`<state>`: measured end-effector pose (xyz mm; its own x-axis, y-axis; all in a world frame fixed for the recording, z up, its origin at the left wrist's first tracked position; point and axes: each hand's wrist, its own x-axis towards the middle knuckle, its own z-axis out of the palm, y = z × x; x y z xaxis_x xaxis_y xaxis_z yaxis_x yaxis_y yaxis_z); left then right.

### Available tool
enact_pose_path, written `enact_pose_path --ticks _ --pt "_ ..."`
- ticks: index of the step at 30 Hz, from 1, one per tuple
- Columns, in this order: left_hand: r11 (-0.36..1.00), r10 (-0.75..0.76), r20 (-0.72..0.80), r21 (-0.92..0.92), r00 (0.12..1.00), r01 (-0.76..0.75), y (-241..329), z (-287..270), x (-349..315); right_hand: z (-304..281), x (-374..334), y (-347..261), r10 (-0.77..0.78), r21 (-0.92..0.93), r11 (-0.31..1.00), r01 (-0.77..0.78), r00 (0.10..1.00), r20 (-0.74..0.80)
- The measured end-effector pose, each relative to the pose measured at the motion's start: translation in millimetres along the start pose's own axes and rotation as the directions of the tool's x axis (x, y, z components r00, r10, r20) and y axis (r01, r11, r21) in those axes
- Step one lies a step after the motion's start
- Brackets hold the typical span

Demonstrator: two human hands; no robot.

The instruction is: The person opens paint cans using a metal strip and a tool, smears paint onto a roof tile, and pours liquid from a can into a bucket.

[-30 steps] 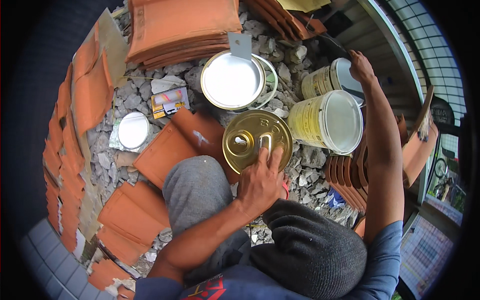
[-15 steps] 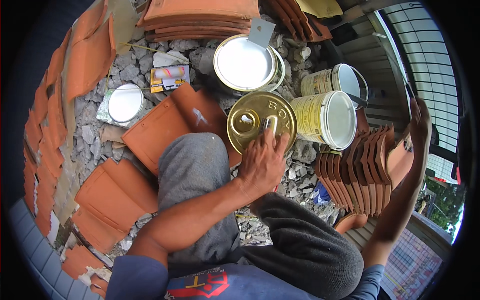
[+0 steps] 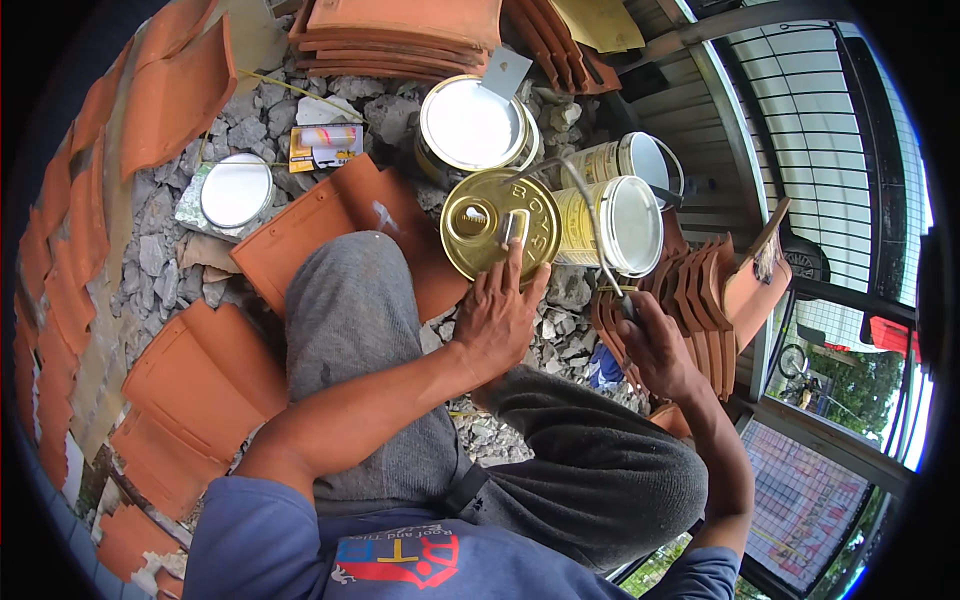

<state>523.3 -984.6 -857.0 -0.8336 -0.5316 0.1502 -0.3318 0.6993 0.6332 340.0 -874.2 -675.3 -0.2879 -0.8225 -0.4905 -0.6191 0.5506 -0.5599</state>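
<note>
My left hand (image 3: 497, 318) lies with fingers stretched over the near edge of a round gold metal lid (image 3: 475, 258), a fingertip touching the small raised handle (image 3: 514, 226) on it. My right hand (image 3: 657, 345) is wrapped round the dark grip of a bent metal rod that looks like a paint roller frame (image 3: 592, 205). The rod arches over the pale yellow pail (image 3: 572, 222), and its far end reaches toward the lid's far edge. Whether that end touches the lid, I cannot tell.
A large open can of white paint (image 3: 472, 122), with a grey scraper-like plate (image 3: 505, 72) on its rim, stands beyond the lid. A second pail (image 3: 600, 165), a packaged roller sleeve (image 3: 325, 148), a small white tin (image 3: 237, 190), clay tiles (image 3: 300, 235) and broken rubble (image 3: 155, 240) lie around.
My right hand has come down and inward from the far right, bringing the rod over the pail to the lid. My left hand stays on the lid. The whole view has shifted slightly.
</note>
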Motion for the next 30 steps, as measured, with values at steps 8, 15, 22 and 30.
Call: enact_pose_path --ticks 8,15,22,30 --pt "0.999 0.038 0.044 -0.014 0.998 -0.037 -24 -7 -2 19 19 18 -0.134 -0.152 0.982 0.11 0.978 -0.159" --pt "0.997 0.073 -0.053 -0.022 0.996 -0.074 -35 -7 8 17 28 23 -0.02 -0.344 0.938 -0.038 0.986 -0.163" --pt "0.991 0.071 -0.081 -0.109 0.994 -0.08 -35 -14 12 25 30 27 -0.006 -0.339 0.94 -0.047 0.988 -0.153" --pt "0.998 0.041 0.045 -0.053 0.998 -0.039 -18 -12 -2 28 27 32 -0.229 -0.374 0.914 0.155 0.96 -0.161"
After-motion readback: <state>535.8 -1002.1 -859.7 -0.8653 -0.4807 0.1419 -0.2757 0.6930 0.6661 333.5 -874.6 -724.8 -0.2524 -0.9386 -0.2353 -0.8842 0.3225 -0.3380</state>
